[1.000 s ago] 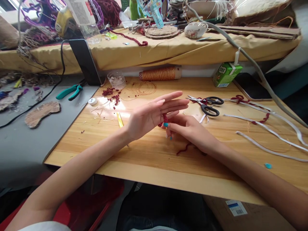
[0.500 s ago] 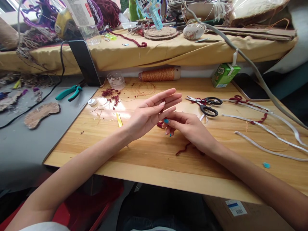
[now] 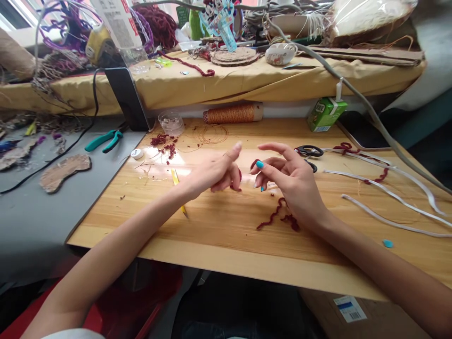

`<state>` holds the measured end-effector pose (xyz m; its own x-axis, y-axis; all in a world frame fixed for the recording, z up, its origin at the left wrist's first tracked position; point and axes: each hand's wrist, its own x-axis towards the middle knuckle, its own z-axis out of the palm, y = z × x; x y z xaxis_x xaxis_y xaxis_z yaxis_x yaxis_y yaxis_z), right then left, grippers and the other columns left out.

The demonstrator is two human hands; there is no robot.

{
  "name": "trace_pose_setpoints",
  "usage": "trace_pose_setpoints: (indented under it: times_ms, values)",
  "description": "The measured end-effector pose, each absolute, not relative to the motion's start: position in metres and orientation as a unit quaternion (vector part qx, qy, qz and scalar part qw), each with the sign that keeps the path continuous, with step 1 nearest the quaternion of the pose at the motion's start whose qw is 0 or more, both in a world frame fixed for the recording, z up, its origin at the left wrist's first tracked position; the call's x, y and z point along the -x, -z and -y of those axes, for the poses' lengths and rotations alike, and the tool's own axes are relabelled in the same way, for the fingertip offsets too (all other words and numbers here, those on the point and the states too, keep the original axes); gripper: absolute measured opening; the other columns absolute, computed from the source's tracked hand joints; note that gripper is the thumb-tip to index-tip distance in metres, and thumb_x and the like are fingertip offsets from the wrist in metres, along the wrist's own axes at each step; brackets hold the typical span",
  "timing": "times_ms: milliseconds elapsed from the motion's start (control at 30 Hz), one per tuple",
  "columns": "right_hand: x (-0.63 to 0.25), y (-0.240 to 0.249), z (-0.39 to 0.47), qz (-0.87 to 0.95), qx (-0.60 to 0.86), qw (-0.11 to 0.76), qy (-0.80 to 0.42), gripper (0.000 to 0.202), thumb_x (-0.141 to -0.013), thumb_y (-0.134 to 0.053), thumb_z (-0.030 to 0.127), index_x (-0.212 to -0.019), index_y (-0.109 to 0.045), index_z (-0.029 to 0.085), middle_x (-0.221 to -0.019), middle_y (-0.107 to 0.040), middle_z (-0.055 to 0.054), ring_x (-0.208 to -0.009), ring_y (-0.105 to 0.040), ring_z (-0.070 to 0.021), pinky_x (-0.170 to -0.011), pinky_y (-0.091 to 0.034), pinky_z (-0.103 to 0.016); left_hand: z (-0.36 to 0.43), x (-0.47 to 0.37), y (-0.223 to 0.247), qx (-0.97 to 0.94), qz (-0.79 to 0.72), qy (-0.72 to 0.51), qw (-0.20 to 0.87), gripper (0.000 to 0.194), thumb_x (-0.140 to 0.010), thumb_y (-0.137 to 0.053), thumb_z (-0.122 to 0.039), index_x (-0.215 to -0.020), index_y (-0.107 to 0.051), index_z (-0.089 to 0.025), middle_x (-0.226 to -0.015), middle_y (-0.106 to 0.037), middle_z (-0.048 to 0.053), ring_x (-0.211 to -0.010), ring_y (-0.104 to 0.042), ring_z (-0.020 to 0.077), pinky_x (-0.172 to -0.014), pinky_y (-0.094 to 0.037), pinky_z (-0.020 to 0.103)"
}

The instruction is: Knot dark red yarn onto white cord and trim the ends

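Over the middle of the wooden table, my left hand (image 3: 217, 173) has its fingers curled and its thumb raised. A strand of dark red yarn (image 3: 236, 188) runs round its fingertips. Just to the right, my right hand (image 3: 291, 181) pinches a dark red yarn end (image 3: 254, 164) between thumb and forefinger, with blue on the nails. A gap separates the two hands; whether both pieces are one strand, I cannot tell. Below my right hand, more red yarn (image 3: 271, 219) lies loose in a wavy line. Black-handled scissors (image 3: 310, 150) lie behind my right hand, their blades hidden.
White cords (image 3: 384, 186) stretch across the right side near a green drink carton (image 3: 326, 114) and a phone (image 3: 365, 129). A yellow pencil-like tool (image 3: 175, 178) lies by my left wrist. Teal pliers (image 3: 104, 140) are at left. An orange thread cone (image 3: 231, 114) lies at the back.
My hands have drawn apart. The left fingers, stretched out before, are now curled, and my right hand has moved slightly right and up with the yarn. The scissors' blades have become covered.
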<state>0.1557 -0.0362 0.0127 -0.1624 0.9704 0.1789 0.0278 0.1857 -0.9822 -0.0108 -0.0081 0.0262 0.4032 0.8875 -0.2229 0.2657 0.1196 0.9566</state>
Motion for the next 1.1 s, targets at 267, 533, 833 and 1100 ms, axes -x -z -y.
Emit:
trace_pose_setpoints:
  times_ms: [267, 533, 833, 1100]
  values:
    - [-0.16, -0.018, 0.037, 0.653, 0.392, 0.451, -0.466, 0.02, -0.076, -0.055, 0.019, -0.093, -0.065, 0.023, -0.086, -0.064, 0.0, -0.07, -0.058, -0.0115, -0.064, -0.048, -0.027, 0.012, 0.002, -0.02, -0.549, -0.401, -0.256, 0.687, 0.047, -0.076, -0.043, -0.056, -0.066, -0.061, -0.014, -0.059, -0.054, 0.002, -0.035, -0.032, 0.0017, -0.034, -0.014, 0.02]
    - [-0.161, -0.018, 0.036, 0.664, 0.361, 0.396, -0.522, 0.016, -0.076, -0.056, 0.021, -0.087, -0.068, 0.022, -0.07, -0.064, 0.0, -0.06, -0.057, -0.0105, -0.055, -0.046, -0.025, 0.008, 0.005, -0.014, -0.46, -0.369, -0.345, 0.73, 0.024, -0.067, -0.066, -0.034, -0.083, -0.065, -0.016, -0.056, -0.05, -0.002, -0.044, -0.041, 0.0018, -0.037, -0.023, 0.014]
    - [-0.161, -0.011, 0.026, 0.543, 0.323, 0.512, -0.582, 0.006, -0.074, -0.06, 0.025, -0.074, -0.066, 0.024, -0.092, -0.059, 0.0, -0.065, -0.053, -0.006, -0.052, -0.043, -0.018, 0.007, 0.004, -0.012, -0.484, -0.352, -0.397, 0.696, 0.019, -0.072, -0.062, -0.03, -0.082, -0.065, -0.014, -0.055, -0.047, -0.004, -0.045, -0.042, 0.0014, -0.041, -0.031, 0.014]
    - [-0.162, -0.007, 0.022, 0.482, 0.343, 0.511, -0.624, 0.019, -0.075, -0.057, 0.02, -0.091, -0.066, 0.024, -0.083, -0.063, 0.001, -0.074, -0.057, -0.0076, -0.079, -0.046, -0.025, 0.011, -0.002, -0.006, -0.503, -0.379, -0.364, 0.687, 0.03, -0.075, -0.058, -0.031, -0.1, -0.063, -0.016, -0.067, -0.054, 0.001, -0.048, -0.045, 0.0031, -0.042, -0.036, 0.016]
